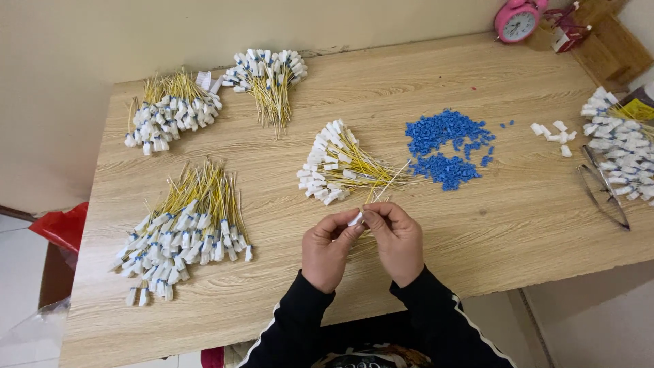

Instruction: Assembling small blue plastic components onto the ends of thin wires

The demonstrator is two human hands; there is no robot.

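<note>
While pinching one white plug [355, 218] between left hand [327, 249] and right hand [398, 240] above table [518, 218], yellow wire [390, 182] trailing up toward nearest bundle [337, 165], blue caps [446, 146] just beyond, finished bundles [184, 228] lying left.

Small white connector [355, 219] pinched between left hand [329, 249] and right hand [398, 240]: mostly covered by fingertips, shape not clear. Whether a blue piece sits on it: too small to tell. Pink alarm clock [518, 20] cut by top edge. Pile of white-ended wires [616, 146] at right runs off the frame. Red bag [65, 228] at left partly behind the table [477, 232]. Both sleeves cut off at bottom edge.
</note>
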